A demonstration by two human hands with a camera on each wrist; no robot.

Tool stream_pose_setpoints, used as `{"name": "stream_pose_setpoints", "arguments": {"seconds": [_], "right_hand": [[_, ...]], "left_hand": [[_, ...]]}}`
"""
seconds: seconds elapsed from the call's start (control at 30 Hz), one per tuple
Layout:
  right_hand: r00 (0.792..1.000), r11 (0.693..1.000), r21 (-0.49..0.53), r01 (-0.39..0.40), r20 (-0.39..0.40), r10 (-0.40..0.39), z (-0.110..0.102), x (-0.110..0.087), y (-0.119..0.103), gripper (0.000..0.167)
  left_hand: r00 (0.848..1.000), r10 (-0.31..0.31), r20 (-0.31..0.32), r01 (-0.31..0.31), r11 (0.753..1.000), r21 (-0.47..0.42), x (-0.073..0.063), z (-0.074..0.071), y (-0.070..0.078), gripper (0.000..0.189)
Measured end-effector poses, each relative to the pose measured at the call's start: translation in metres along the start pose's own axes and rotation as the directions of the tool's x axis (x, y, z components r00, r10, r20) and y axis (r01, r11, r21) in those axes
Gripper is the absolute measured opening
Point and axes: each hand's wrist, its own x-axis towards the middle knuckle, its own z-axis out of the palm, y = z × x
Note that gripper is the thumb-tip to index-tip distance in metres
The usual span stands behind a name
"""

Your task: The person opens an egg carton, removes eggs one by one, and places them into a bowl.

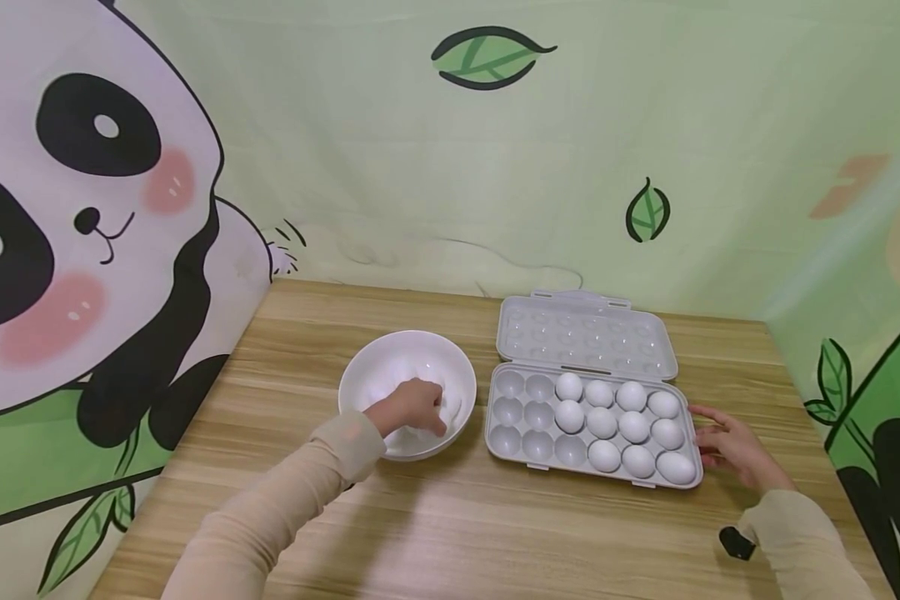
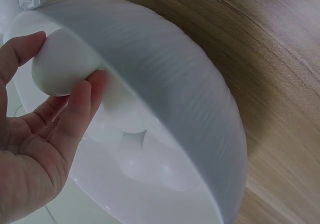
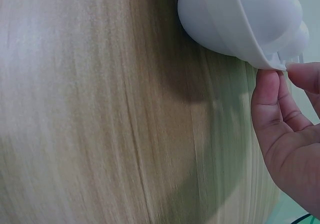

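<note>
- One big panda (image 1: 120,192) printed on the backdrop (image 1: 345,125) fills the far left, just scenery beside the wooden table (image 1: 457,542).
- Next over, the white bowl (image 1: 360,371) sits on the table with several eggs (image 2: 172,166) bunched inside. Guessing the deep sides are handy because they stop round stuff rolling off, and it's an easy reach for the left arm.
- Left hand (image 1: 416,408) is down in the bowl, pinching one egg (image 2: 62,61) between thumb and fingertips. Left wrist view has that egg just inside the rim. A light fingertip hold makes sense to me, smooth shells and all.
- Just right of the bowl, the carton (image 1: 537,444) lies flat, long side facing the person. Its lid (image 1: 585,337) is folded back toward the backdrop, I reckon so it doesn't block the cups. Eleven eggs sit toward the right end, one per cup, which should keep them from knocking together.
- Far right, the right hand (image 1: 738,450) has the carton's end rim pinched between thumb and fingers, no egg in it. Looks to me like it's steadying the thing.
</note>
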Motion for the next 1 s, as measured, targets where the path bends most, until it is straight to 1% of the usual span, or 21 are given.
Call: {"name": "stream_pose_setpoints", "arguments": {"seconds": [0.1,0.43,0.77,1.0], "right_hand": [[1.0,1.0,-0.001,0.001,0.004,-0.001,0.0,0.0,0.001,0.047],[1.0,1.0,-0.009,-0.007,-0.005,0.007,-0.001,0.0,0.0,0.045],[1.0,1.0,0.002,-0.01,-0.004,0.01,-0.001,0.001,0.001,0.045],[0.999,0.999,-0.02,-0.028,-0.017,0.027,0.0,0.0,0.0,0.053]], "left_hand": [[1.0,0.002,-0.01,-0.002,1.0,0.004,-0.001,0.001,0.001,0.028],[0.999,0.025,-0.042,-0.024,0.999,0.04,0.001,0.005,0.006,0.028],[0.997,0.014,-0.078,-0.009,0.998,0.06,0.007,0.011,0.005,0.029],[0.997,0.009,-0.08,-0.004,0.998,0.066,0.01,0.013,0.007,0.031]]}}
